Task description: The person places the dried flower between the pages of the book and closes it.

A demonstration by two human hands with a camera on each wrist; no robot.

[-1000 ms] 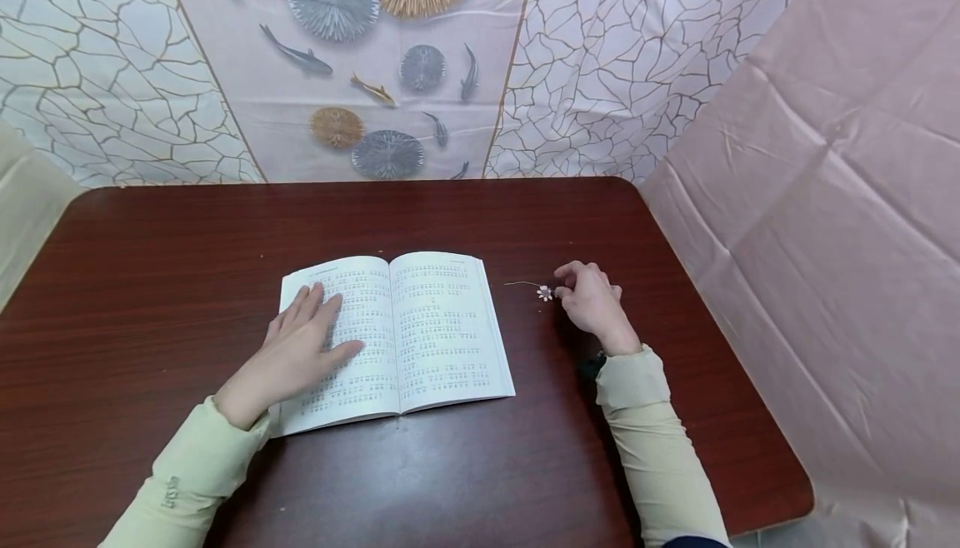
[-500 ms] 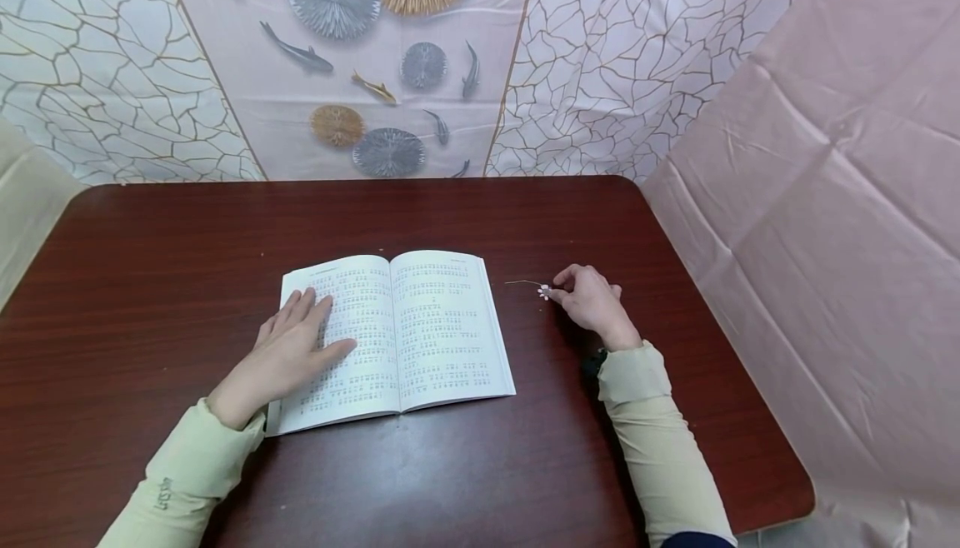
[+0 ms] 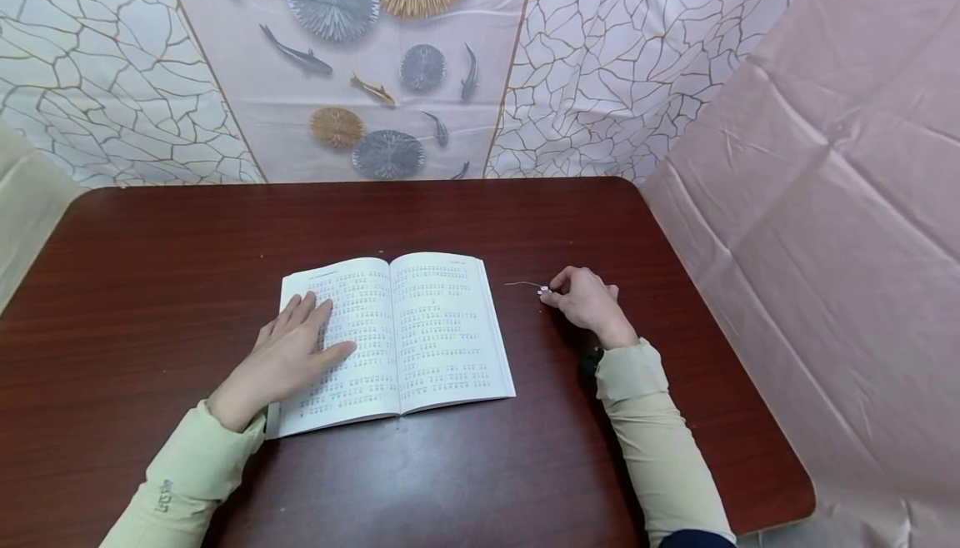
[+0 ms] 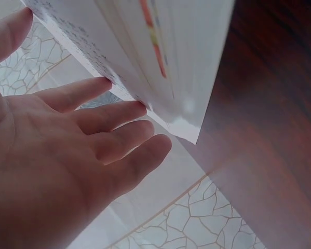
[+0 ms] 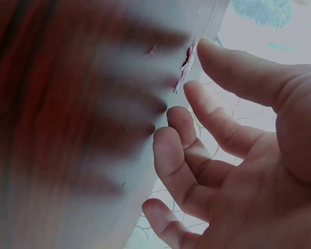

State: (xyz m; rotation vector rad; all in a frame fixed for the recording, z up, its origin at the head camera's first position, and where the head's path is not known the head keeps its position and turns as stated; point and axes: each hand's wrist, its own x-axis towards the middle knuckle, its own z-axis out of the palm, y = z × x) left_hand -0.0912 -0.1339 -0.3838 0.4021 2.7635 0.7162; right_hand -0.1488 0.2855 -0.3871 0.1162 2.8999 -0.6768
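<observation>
An open book (image 3: 442, 340) with printed pages lies on the table. My left hand (image 3: 273, 365) is spread flat over its left page; in the left wrist view the left hand (image 4: 88, 140) has its fingertips by the page edge. To the right of the book lies a small pale flower (image 3: 543, 290) on a thin stem. My right hand (image 3: 588, 306) is over it, thumb and forefinger at its petals with a gap between them. In the right wrist view the flower (image 5: 185, 67) is seen edge-on beside the thumb and forefinger tips of the right hand (image 5: 233, 155).
The dark red-brown table (image 3: 150, 281) has rounded corners. Patterned cloth (image 3: 420, 115) hangs behind its far edge, and a pink cloth (image 3: 840, 198) stands along the right side. A tiny speck (image 5: 151, 50) lies on the table near the flower.
My right thumb and forefinger have come left and down onto the flower, covering part of it. My left hand has slid slightly left on the page.
</observation>
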